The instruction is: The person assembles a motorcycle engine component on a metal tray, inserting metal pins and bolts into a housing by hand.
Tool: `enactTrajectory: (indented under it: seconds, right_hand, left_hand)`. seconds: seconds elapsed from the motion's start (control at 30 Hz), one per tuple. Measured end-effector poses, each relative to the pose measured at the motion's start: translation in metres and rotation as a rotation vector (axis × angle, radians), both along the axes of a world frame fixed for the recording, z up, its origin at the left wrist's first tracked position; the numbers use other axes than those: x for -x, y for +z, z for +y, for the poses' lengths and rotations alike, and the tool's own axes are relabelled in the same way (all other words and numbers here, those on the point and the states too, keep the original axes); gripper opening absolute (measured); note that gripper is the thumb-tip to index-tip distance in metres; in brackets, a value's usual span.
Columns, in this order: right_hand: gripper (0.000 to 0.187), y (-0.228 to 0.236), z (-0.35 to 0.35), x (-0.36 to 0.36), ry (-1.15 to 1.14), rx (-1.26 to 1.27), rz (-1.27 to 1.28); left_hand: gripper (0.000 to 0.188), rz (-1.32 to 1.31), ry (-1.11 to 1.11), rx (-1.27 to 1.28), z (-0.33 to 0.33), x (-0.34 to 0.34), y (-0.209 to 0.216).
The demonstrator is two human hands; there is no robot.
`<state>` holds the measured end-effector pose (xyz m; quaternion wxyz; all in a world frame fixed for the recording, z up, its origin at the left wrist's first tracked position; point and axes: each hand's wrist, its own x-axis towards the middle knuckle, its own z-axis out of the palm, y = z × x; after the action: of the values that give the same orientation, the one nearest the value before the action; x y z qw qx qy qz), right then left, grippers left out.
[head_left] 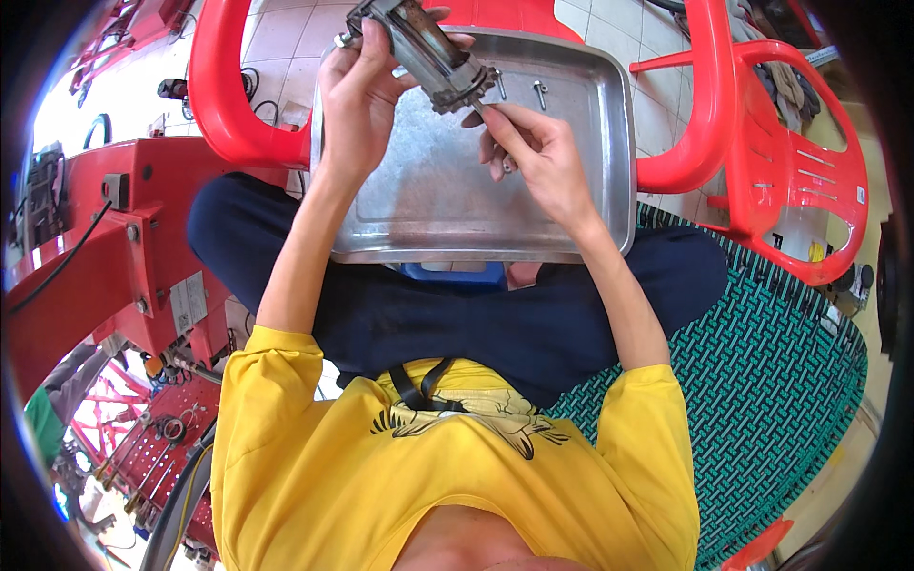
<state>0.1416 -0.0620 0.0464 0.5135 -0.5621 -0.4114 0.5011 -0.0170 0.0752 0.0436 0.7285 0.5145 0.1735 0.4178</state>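
My left hand [360, 100] is wrapped round a grey, worn metal cylinder assembly [426, 52], holding it tilted above the tray. The assembly has long rods along its sides and a flanged end pointing toward my right hand [543, 157]. There, the thumb and forefinger pinch a small bolt-like piece [478, 105] against that flanged end; the fingers mostly cover it. Another small metal piece [508, 166], perhaps a bolt, shows in the curled fingers of the same hand. Two loose bolts, one standing clear [541, 93] and one beside the flange [501, 86], lie in the tray.
The shallow metal tray [428, 243] rests on a red plastic chair [690, 171] in front of my crossed legs. A second red chair [800, 181] stands at the right. Red machine framing [105, 238] fills the left side. Green woven seating [752, 381] extends at lower right.
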Motion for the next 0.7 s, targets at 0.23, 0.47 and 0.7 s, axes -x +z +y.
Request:
enactTrajectory:
  seconds: [0.23,0.47,0.7]
  right_hand:
    - [0.017,0.010,0.000,0.013,-0.232,-0.076,-0.248]
    - [0.015,0.008,0.004,0.006,-0.302,-0.330,-0.710]
    - [0.017,0.006,0.002,0.002,-0.187,-0.011,-0.252]
  left_hand:
    - [0.056,-0.097,0.103,0.040,-0.008,-0.005,0.007]
    - [0.051,-0.134,0.122,0.086,-0.007,-0.005,0.000]
    - [0.052,-0.121,0.117,0.036,-0.009,-0.006,0.004]
